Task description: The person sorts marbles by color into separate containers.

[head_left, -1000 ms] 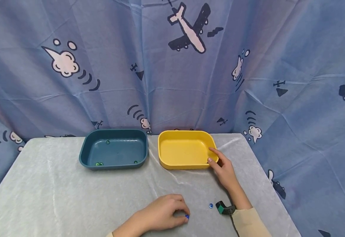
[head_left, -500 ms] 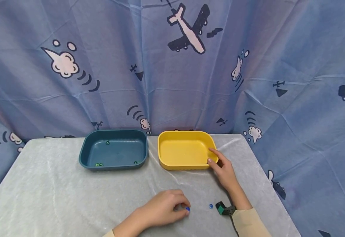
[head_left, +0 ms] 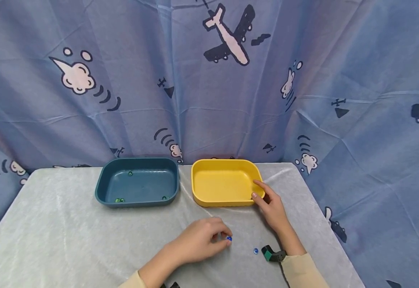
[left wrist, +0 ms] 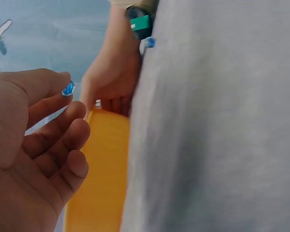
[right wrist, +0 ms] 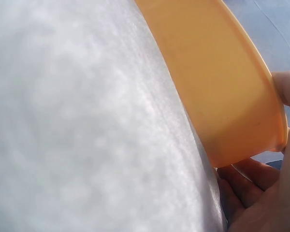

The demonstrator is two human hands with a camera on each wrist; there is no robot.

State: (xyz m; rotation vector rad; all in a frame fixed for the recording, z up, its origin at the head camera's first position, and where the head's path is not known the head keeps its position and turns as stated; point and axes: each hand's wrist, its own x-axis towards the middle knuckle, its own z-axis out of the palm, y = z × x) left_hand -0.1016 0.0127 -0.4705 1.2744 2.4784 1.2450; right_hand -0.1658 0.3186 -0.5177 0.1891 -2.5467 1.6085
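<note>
My left hand (head_left: pixel 203 241) pinches a small blue glass marble (head_left: pixel 229 238) between thumb and index finger, above the cloth. In the left wrist view that marble (left wrist: pixel 68 88) shows at the fingertips, and the other fingers are loosely curled. A second blue marble (head_left: pixel 255 251) lies on the cloth, left of the right wrist. With my right hand (head_left: pixel 272 206) I hold the right front corner of the yellow plastic bin (head_left: pixel 227 203). In the right wrist view the thumb is over the bin's rim (right wrist: pixel 261 58), and several fingers sit by its outer wall.
A teal bin (head_left: pixel 137 204) with several green marbles (head_left: pixel 120 200) stands left of the yellow one. Pale cloth (head_left: pixel 69 240) covers the table. A blue printed curtain (head_left: pixel 141 80) hangs behind and at both sides. The right wrist wears a black strap (head_left: pixel 277 256).
My left hand has moved away from me toward the yellow bin, with the blue marble in its fingertips. The right hand, both bins and the second marble have stayed in place.
</note>
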